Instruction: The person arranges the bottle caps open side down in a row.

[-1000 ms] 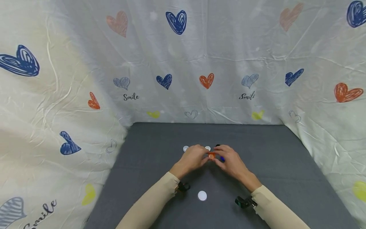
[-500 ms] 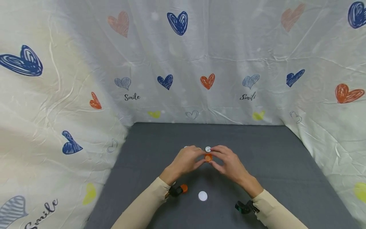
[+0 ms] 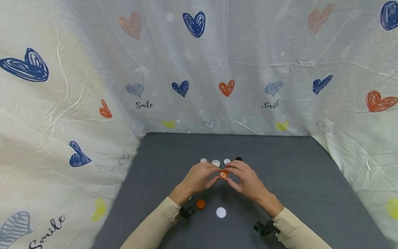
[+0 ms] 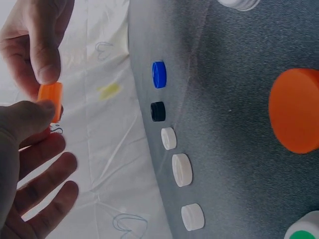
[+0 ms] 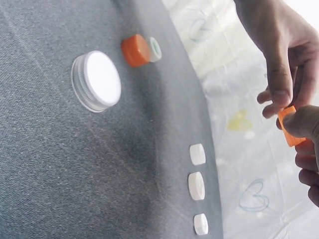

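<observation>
An orange bottle cap (image 3: 223,174) is pinched between both hands above the grey table, its hollow side facing the head camera. My left hand (image 3: 199,177) grips it from the left with thumb and forefinger; in the left wrist view its other fingers (image 4: 47,181) spread away from the cap. From the right, the thumb and fingertips of my right hand (image 3: 247,180) hold the same cap. Both wrist views show the cap (image 5: 290,125) edge-on. Behind the hands stand white caps (image 3: 216,163) and a black cap (image 3: 238,158). A blue cap (image 4: 159,74) is hidden in the head view.
Nearer the body lie a second orange cap (image 3: 200,204) and a wide white ribbed cap (image 3: 221,212). A white cap with a green centre (image 4: 303,233) sits beside the orange one. A heart-printed white curtain (image 3: 199,69) surrounds the table at the back and sides.
Both hands have shifted left and slightly nearer the body with the orange cap, which has turned between the fingers. The left wrist has uncovered the second orange cap.
</observation>
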The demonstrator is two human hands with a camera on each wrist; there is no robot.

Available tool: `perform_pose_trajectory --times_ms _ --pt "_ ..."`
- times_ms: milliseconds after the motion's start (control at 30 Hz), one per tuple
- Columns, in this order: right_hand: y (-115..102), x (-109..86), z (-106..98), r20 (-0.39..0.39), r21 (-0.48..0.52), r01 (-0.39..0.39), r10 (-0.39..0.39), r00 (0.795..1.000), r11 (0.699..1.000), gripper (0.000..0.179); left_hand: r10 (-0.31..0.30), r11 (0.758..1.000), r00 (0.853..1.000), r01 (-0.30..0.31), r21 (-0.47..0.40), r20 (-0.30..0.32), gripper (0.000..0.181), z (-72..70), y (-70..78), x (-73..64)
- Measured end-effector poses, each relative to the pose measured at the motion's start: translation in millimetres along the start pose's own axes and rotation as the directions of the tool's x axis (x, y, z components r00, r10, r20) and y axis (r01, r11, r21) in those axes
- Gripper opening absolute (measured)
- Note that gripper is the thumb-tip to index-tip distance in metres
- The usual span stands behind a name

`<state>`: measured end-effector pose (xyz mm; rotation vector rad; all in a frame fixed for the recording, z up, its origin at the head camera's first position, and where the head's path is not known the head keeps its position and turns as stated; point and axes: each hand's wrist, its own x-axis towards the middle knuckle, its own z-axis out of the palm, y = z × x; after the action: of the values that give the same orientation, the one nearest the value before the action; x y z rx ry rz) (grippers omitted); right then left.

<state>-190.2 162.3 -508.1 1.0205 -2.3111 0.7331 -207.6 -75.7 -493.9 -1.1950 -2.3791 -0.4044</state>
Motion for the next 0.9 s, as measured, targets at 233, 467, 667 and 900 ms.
perform_pose_trajectory --times_ms 233,467,667,900 --pt "0.1 1.6 -1.9 -0.024 -0.001 -0.006 0.006 1.0 1.0 0.036 0.063 0.998 0.993 -0.062 0.007 -0.1 0.033 0.5 -0.1 -0.7" --pt "-4.7 1.6 -5.5 0.027 0.042 -0.088 0.087 0.996 0.995 0.034 0.086 0.996 0.988 -0.086 0.006 -0.131 0.034 2.7 -0.2 -2.0" --pt "-3.8 -0.1 -4.4 0.014 0.042 -0.086 0.085 0.996 0.995 0.03 0.067 0.998 0.987 -0.068 -0.004 -0.147 0.031 6.5 -1.6 -4.3" --pt "-1.3 0.9 -7.2 -0.017 0.042 -0.048 0.049 0.999 0.998 0.039 -0.077 0.991 0.987 0.061 -0.119 -0.141 0.024 10.0 -2.7 -6.8"
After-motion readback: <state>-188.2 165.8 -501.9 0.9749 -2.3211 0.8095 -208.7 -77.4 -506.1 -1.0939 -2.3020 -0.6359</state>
